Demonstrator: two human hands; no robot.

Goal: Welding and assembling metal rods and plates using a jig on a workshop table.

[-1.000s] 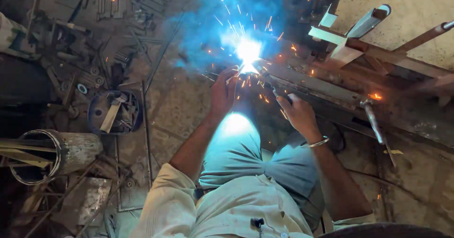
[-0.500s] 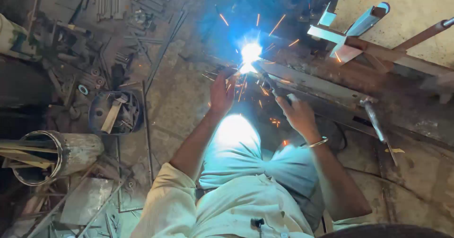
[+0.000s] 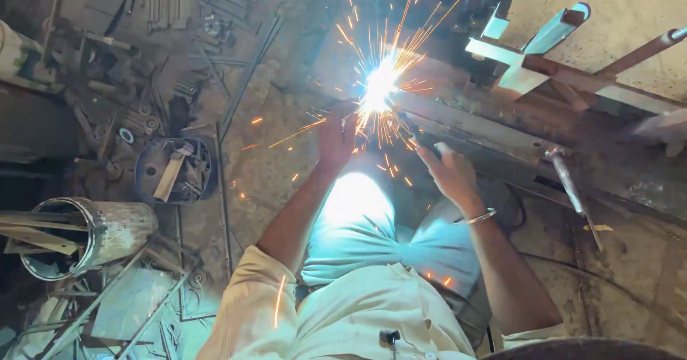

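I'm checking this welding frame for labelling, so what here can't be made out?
Head view, the only one:
- The joint on the long steel beam: washed out by the white arc glare.
- Left hand fingertips: lost in glare and sparks.
- What the right hand grips: mostly covered by its fingers.
- Contents of the rusty metal drum: shadowed.
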